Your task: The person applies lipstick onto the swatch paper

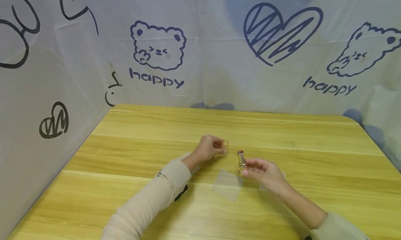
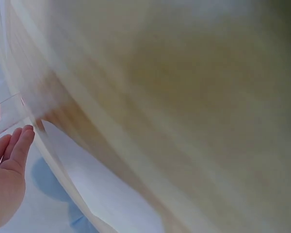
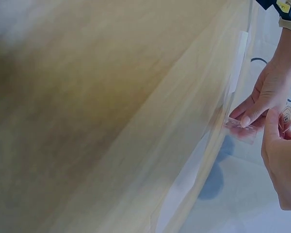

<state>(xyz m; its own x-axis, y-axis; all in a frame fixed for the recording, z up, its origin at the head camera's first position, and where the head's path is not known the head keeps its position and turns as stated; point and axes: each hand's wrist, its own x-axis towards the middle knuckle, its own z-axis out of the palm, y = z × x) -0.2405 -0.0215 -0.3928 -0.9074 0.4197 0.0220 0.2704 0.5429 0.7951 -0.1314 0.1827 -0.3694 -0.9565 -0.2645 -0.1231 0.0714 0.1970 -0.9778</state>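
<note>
Our right hand (image 1: 265,173) grips the uncapped lipstick (image 1: 241,158); left of it, our left hand (image 1: 206,148) pinches the clear cap (image 1: 226,144). Likely capping; next we'd need both aligned.

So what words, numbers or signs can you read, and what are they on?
"happy": on the wall cloth, under the left bear.
"happy": same cloth, under the right bear.
Too small or blurred: marks on the clear cap, lipstick and yellow wrist label.
</note>
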